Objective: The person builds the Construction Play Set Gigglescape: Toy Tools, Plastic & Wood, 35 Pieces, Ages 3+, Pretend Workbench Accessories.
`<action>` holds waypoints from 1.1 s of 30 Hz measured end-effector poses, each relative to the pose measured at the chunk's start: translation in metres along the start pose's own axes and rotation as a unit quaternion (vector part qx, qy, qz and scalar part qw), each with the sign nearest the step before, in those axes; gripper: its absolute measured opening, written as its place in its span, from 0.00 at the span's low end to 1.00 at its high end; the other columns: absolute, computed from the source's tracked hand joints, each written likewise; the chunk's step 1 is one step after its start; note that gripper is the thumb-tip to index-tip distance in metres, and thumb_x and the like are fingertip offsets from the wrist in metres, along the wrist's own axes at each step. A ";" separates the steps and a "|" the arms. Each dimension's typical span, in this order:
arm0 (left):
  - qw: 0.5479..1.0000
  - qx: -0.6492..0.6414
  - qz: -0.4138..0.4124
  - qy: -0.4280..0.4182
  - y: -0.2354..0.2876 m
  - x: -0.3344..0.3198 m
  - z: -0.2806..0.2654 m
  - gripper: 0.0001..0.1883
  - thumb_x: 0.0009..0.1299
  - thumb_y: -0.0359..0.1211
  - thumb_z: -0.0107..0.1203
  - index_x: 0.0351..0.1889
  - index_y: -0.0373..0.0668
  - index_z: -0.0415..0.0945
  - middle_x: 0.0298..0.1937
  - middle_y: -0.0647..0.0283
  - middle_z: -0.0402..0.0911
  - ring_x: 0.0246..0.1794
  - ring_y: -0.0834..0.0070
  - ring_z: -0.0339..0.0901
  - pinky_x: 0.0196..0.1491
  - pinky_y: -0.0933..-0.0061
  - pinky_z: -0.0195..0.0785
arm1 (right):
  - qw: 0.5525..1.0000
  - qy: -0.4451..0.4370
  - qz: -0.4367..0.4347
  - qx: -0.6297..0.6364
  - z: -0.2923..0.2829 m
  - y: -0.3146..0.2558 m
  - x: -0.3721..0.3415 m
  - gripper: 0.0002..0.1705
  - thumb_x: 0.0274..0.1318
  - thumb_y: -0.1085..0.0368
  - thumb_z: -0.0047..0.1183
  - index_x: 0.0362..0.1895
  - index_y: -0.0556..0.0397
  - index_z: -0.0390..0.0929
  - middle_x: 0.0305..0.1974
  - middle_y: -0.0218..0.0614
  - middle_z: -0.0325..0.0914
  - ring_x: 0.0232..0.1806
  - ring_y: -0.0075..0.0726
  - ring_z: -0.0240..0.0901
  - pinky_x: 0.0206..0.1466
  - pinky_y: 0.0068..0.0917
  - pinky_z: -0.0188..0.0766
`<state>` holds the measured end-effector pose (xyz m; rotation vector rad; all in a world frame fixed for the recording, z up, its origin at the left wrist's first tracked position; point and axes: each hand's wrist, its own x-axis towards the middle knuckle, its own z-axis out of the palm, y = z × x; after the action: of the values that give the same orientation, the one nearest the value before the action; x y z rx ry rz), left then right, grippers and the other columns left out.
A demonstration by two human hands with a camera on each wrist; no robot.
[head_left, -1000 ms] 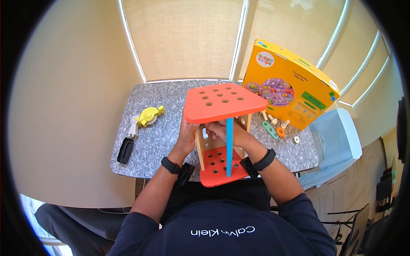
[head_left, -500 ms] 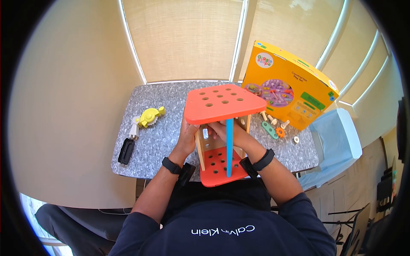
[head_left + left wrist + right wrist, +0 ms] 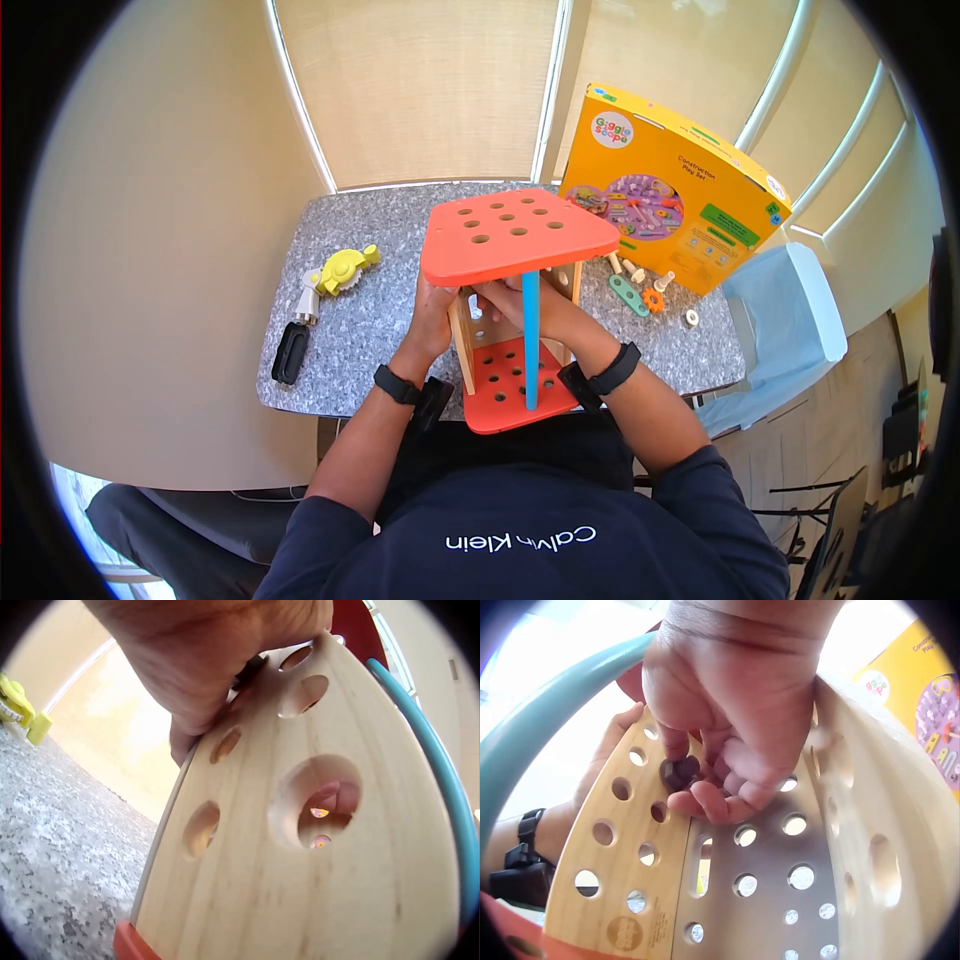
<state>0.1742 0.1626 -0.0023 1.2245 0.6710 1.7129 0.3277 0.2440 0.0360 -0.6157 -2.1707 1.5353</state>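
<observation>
A wooden play workbench (image 3: 522, 262) with red perforated boards at top and bottom stands at the table's near edge. A blue rod (image 3: 531, 345) joins the two boards. My left hand (image 3: 217, 656) grips the outer edge of the pale wooden side panel (image 3: 262, 885), and a dark piece shows under it. Inside the frame, my right hand (image 3: 731, 742) pinches a dark faceted knob-like piece (image 3: 679, 774) between thumb and fingers. It sits close against the inner face of that panel, near the corner with the grey perforated back panel (image 3: 769, 900).
On the left of the table lies a yellow, white and black toy tool (image 3: 345, 270). At right are a green strip (image 3: 628, 296), an orange gear (image 3: 653, 301), a white ring (image 3: 691, 318) and several pale bolts. Behind them stands a yellow box (image 3: 690, 190); a light blue-lined bin (image 3: 800, 310) is beside the table.
The head view has shifted slightly, so the scene sits a little further left. Both hands keep the same places at the frame, with no clear change of hold.
</observation>
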 end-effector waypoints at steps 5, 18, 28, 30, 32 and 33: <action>0.999 -0.021 -0.005 0.049 0.017 0.001 0.023 0.31 0.74 0.56 0.55 0.58 0.36 0.68 0.44 0.59 0.79 0.36 0.74 0.78 0.37 0.72 0.74 | 0.999 -0.002 -0.039 -0.032 0.003 -0.002 -0.006 0.21 0.73 0.53 0.50 0.56 0.56 0.75 0.37 0.34 0.78 0.33 0.26 0.76 0.29 0.25 0.73; 1.000 0.001 -0.004 0.015 0.006 -0.001 0.009 0.32 0.72 0.58 0.57 0.55 0.38 0.70 0.41 0.63 0.78 0.36 0.76 0.77 0.38 0.75 0.72 | 0.999 0.006 -0.026 -0.019 0.002 0.000 -0.003 0.17 0.72 0.54 0.51 0.51 0.55 0.78 0.38 0.36 0.80 0.36 0.28 0.76 0.37 0.30 0.74; 0.999 0.035 0.010 0.011 -0.002 -0.002 0.000 0.33 0.75 0.57 0.54 0.61 0.38 0.64 0.43 0.62 0.77 0.37 0.77 0.76 0.37 0.76 0.71 | 1.000 0.012 -0.010 -0.023 0.003 -0.015 -0.006 0.16 0.72 0.55 0.52 0.48 0.55 0.79 0.32 0.33 0.79 0.35 0.29 0.77 0.38 0.31 0.74; 1.000 0.021 0.005 0.014 0.007 -0.003 0.010 0.33 0.74 0.57 0.54 0.61 0.38 0.64 0.43 0.62 0.77 0.37 0.77 0.77 0.37 0.75 0.71 | 1.000 0.016 0.007 -0.023 0.003 -0.016 -0.007 0.16 0.72 0.55 0.52 0.49 0.55 0.79 0.32 0.33 0.79 0.36 0.29 0.77 0.40 0.31 0.74; 1.000 0.007 0.000 0.017 0.007 -0.003 0.011 0.33 0.74 0.57 0.55 0.61 0.38 0.64 0.42 0.61 0.78 0.36 0.77 0.77 0.37 0.75 0.72 | 0.999 0.019 0.024 -0.023 0.004 -0.012 -0.006 0.16 0.71 0.56 0.52 0.49 0.55 0.79 0.32 0.33 0.80 0.37 0.30 0.77 0.41 0.32 0.74; 1.000 0.010 0.003 0.022 -0.002 -0.004 0.003 0.33 0.74 0.56 0.55 0.61 0.38 0.64 0.43 0.61 0.78 0.37 0.76 0.78 0.37 0.74 0.73 | 0.998 0.020 -0.026 -0.060 0.004 -0.003 -0.006 0.16 0.72 0.56 0.53 0.49 0.55 0.79 0.33 0.33 0.80 0.38 0.30 0.77 0.42 0.33 0.74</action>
<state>0.1785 0.1594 -0.0044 1.2066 0.7127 1.7466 0.3295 0.2367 0.0370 -0.6173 -2.2425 1.3627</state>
